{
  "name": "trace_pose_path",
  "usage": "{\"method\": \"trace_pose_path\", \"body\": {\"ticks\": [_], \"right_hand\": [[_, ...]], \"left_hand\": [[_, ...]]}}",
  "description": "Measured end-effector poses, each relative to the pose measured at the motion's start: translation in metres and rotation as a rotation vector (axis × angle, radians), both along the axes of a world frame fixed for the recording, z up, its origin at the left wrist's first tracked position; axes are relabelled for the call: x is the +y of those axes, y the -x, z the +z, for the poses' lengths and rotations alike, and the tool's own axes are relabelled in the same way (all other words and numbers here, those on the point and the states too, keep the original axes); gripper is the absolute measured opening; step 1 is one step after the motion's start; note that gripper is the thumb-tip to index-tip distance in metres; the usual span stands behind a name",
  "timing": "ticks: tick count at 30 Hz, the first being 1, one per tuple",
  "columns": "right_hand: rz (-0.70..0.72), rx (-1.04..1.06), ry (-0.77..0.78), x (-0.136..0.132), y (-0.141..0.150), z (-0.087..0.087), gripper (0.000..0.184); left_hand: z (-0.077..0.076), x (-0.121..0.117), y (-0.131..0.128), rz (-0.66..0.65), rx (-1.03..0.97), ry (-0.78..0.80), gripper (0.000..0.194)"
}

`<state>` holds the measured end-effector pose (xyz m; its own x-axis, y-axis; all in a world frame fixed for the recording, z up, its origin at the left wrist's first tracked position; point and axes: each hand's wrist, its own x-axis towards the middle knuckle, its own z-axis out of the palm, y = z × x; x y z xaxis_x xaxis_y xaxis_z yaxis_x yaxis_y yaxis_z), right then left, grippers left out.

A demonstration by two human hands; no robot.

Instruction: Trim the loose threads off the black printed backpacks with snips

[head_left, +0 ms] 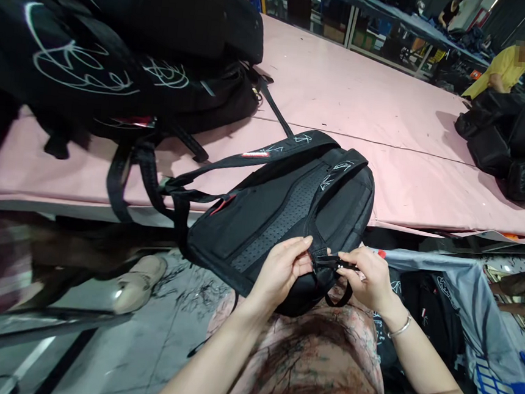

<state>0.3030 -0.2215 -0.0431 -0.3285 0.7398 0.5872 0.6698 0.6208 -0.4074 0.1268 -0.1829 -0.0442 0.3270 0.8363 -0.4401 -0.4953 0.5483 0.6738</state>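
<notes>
A black backpack (pixel 279 214) lies tilted across the pink table's front edge and against my lap, its padded back panel and shoulder straps facing up. My left hand (pixel 285 265) is closed, pinching the lower end of the near shoulder strap (pixel 316 241) beside the bag's side. Just to the right, my right hand (pixel 368 277) is closed on a slim dark tool (pixel 330 261) that looks like thread snips. Its tip points left, at the strap end by my left fingers. Fine detail where strap and tool meet is too small to make out.
Black backpacks with white line drawings (pixel 85 65) are piled at the left on the pink table (pixel 336 87). More black bags (pixel 520 140) lie at the right, near a person in yellow (pixel 498 70). A grey-lined bin (pixel 458 269) holding bags stands by my right arm.
</notes>
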Motion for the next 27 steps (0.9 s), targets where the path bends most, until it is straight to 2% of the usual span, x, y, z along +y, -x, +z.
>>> {"method": "trace_pose_path", "body": {"ticks": [6,12,16,19,23,25,27], "right_hand": [[0.001,0.038,-0.007,0.002,0.001,-0.003,0.017],[-0.028,0.031,0.0,0.002,0.004,-0.006,0.008],[-0.114,0.346,0.22,-0.001,0.003,-0.013,0.008],[-0.195,0.642,0.418,0.001,0.0,-0.018,0.015],[-0.19,0.854,0.546,0.007,-0.004,-0.022,0.024],[-0.222,0.93,0.562,0.011,-0.005,-0.024,0.027],[-0.249,1.03,0.588,0.017,-0.003,-0.026,0.031]], "left_hand": [[0.0,-0.001,-0.001,-0.005,-0.003,0.018,0.047],[0.0,-0.002,-0.003,0.012,-0.001,0.041,0.048],[-0.001,0.0,-0.004,0.042,-0.008,0.02,0.042],[-0.001,0.015,-0.004,0.057,-0.083,-0.008,0.049],[0.0,0.039,-0.01,-0.053,-0.101,-0.093,0.045],[0.0,0.045,-0.018,-0.069,-0.044,-0.129,0.055],[0.0,0.046,-0.026,-0.05,-0.005,-0.206,0.08]]}}
